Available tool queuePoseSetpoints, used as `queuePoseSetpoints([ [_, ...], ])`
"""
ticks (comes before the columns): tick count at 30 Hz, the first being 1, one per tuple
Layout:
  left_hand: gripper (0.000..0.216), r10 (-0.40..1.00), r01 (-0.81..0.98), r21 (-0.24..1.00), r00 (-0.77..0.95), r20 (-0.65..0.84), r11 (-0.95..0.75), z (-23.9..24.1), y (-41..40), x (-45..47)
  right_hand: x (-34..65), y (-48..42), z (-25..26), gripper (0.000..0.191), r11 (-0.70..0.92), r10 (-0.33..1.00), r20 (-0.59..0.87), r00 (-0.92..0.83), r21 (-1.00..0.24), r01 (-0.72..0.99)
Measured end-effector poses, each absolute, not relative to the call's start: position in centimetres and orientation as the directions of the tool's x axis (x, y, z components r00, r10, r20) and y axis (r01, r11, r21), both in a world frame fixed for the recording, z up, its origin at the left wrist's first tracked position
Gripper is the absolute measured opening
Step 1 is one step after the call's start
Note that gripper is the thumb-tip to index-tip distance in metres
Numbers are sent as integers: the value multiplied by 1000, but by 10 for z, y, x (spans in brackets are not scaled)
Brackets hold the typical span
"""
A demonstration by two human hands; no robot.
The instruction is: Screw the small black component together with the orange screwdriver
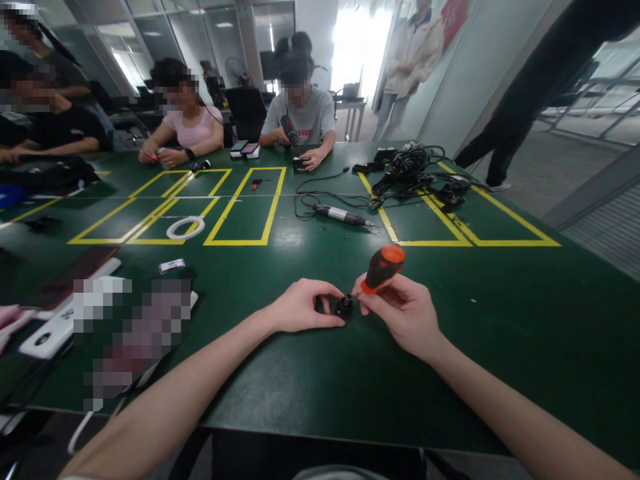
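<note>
Between thumb and fingers, my left hand (304, 307) grips a small round black part (345, 308) that rests on the green table. A short metallic-looking cylinder stands up from its top. My right hand (405, 310) is closed on a screwdriver (383, 268) with an orange and black handle, tilted with the butt end up and to the right. The shaft and tip of the screwdriver are hidden by my right fingers, so I cannot tell whether it touches the black part. My right fingertips are right beside that part.
Beyond my hands lies a corded electric screwdriver (340, 215). A tangle of black cables (410, 167) fills the back right. A white ring (185, 228) lies left of centre; phones and a white power bank (43, 340) are at the left. Across the table, a person (303, 113) holds a power tool.
</note>
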State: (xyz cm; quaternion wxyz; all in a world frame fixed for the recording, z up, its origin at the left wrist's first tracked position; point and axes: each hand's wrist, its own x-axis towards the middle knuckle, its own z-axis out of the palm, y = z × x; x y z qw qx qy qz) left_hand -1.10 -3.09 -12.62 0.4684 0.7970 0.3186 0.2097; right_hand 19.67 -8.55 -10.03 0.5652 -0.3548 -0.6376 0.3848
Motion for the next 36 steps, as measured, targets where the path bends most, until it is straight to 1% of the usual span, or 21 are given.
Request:
queuePoseSetpoints([
  [2, 37, 706, 317, 878, 707, 33, -358, -126, -31, -11, 196, -85, -98, 32, 475, 876, 468, -118, -879, 42],
  [5, 38, 712, 329, 875, 701, 26, -355, -125, -32, -11, 196, -84, -99, 37, 441, 887, 433, -160, -897, 15],
  [7, 36, 713, 330, 876, 701, 23, -353, -124, -32, -10, 196, -85, -102, 35, 415, 893, 413, -178, -909, -26],
  [10, 34, 711, 335, 872, 703, 21, -357, -123, -32, -10, 196, -85, -106, 29, 411, 897, 414, -155, -910, -49],
  [14, 36, 709, 332, 869, 705, 30, -367, -124, -32, -10, 196, -85, -105, 32, 416, 903, 414, -113, -909, -6],
  [19, 36, 709, 331, 873, 705, 23, -357, -124, -31, -10, 197, -84, -97, 36, 449, 889, 444, -115, -893, 21],
  [25, 37, 709, 324, 877, 705, 26, -354, -125, -30, -10, 197, -84, -102, 36, 359, 916, 363, -171, -932, -54],
  [30, 36, 708, 321, 874, 706, 36, -365, -125, -31, -10, 194, -84, -106, 30, 362, 915, 378, -143, -924, -126],
  [36, 36, 704, 323, 874, 709, 31, -364, -125, -30, -10, 195, -84, -103, 33, 385, 913, 390, -122, -921, -63],
])
